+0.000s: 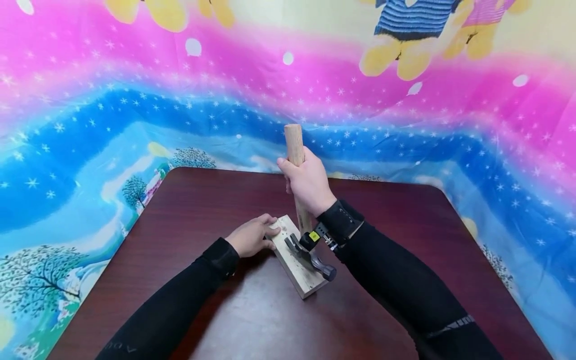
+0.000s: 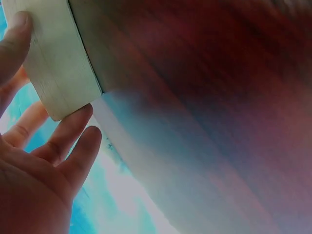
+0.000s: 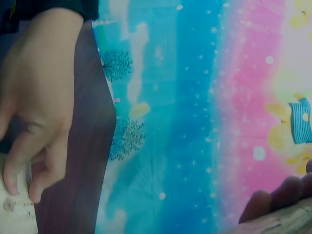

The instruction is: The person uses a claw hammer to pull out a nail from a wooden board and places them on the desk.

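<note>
Backdrop (image 1: 225,65): patterned cloth, pink over blue w/ snowflakes, trees & cartoon figs; hangs beyond tabletop's far edge & down its L & R sides.
Tabletop (image 1: 202,200): dark red-brown, glossy, far corners rounded.
R sleeve (image 1: 396,275): black, w/ pale marking; comes in over tabletop from near R.
L sleeve (image 1: 171,305): black too, from near L, faint lettering.
Hammer (image 1: 303,220): wooden handle approx. upright, btwn tabletop's L & R edges, its butt sticking up above R fist.
Wood block (image 1: 297,270): pale, sm. dark specks on top; lies flat approx. mid-tabletop, well in from far edge, set aslant: one end twd far edge, other twd near R.
R hand (image 1: 310,185): fingers wrapped round handle, thumb along it; firm grip.
L hand (image 1: 252,237): pinches block at far L corner, thumb vs. fingers; a couple of fingertips loose past its end.
Hammer head (image 1: 318,265): dark metal, over block; striking end pokes past block's R edge, claw twd L. Can't tell if it's touching wood.
Wristbands (image 1: 339,220): black, one per wrist.
Device (image 1: 310,241): sm., black w/ yellow patch, by R wrist.
</note>
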Demonstrator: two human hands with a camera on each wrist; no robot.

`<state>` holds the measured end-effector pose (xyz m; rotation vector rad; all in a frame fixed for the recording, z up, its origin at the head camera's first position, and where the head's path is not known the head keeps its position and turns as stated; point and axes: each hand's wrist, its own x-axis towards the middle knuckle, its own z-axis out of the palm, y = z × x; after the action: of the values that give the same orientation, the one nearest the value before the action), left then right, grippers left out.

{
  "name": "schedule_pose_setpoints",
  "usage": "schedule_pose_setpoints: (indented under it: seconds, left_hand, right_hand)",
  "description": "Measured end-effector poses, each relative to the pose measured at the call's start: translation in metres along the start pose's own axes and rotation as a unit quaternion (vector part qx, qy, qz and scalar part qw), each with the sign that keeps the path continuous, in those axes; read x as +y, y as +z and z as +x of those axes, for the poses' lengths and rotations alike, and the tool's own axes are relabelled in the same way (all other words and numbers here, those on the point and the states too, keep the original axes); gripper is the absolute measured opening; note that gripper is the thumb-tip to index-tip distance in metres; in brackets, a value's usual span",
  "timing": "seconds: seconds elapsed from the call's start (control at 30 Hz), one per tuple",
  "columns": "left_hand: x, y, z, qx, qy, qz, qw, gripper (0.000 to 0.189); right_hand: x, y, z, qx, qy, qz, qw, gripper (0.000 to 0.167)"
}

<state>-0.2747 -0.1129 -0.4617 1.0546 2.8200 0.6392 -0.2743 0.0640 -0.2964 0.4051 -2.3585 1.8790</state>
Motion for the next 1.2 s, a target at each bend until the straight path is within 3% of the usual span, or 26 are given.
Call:
schedule_pose_setpoints:
  seconds: [0.07,0.2,0.27,0.37,0.47,0.6,0.87,1.2]
  left_hand:
    - [0.002,0.002,-0.002,0.0,0.011,0.027,0.9996,0.052]
    - [0.006,0.005,-0.006,0.019,0.068,0.071,0.995,0.048]
    - [0.007,0.007,-0.006,0.027,0.102,0.106,0.9888,0.043]
    - [0.01,0.008,-0.005,0.026,0.124,0.132,0.9831,0.036]
    - [0.01,0.008,-0.005,0.019,0.125,0.126,0.9839,0.036]
    - [0.011,0.007,-0.008,0.013,0.118,0.097,0.9881,0.045]
    - [0.013,0.007,-0.008,0.008,0.101,0.13,0.9864,0.046]
    - [0.014,0.001,-0.01,0.008,0.072,0.113,0.9909,0.046]
  right_hand:
    - [0.001,-0.002,0.0,-0.003,0.013,0.004,0.9999,0.026]
    - [0.0,-0.005,-0.001,-0.021,0.023,-0.02,0.9993,0.023]
    - [-0.002,-0.007,0.001,-0.031,0.023,-0.025,0.999,0.02]
    - [-0.007,-0.009,0.006,-0.046,0.034,0.007,0.9983,0.019]
    - [-0.015,-0.011,0.01,-0.062,0.051,0.056,0.9952,0.022]
    - [-0.023,-0.01,0.011,-0.076,0.062,0.075,0.9923,0.018]
    - [-0.017,-0.002,0.008,-0.02,0.007,-0.021,0.9996,0.037]
    - [-0.021,0.004,0.004,-0.013,-0.02,-0.02,0.9995,0.037]
